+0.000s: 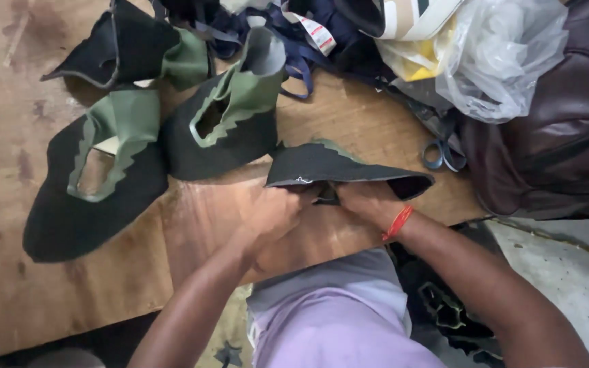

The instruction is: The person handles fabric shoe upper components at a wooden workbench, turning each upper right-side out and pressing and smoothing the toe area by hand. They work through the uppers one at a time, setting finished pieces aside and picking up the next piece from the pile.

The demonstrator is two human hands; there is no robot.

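Note:
A black shoe upper with a green edge is held over the wooden board, just above my lap. My left hand grips its near left edge from below. My right hand, with a red thread band at the wrist, holds the underside toward the right end. Both hands are closed on the piece, fingers tucked under it and partly hidden.
Three more black and green shoe uppers lie on the board to the left. Blue-handled scissors, a clear plastic bag, a brown bag and dark straps crowd the back right. More cut pieces lie by my right knee.

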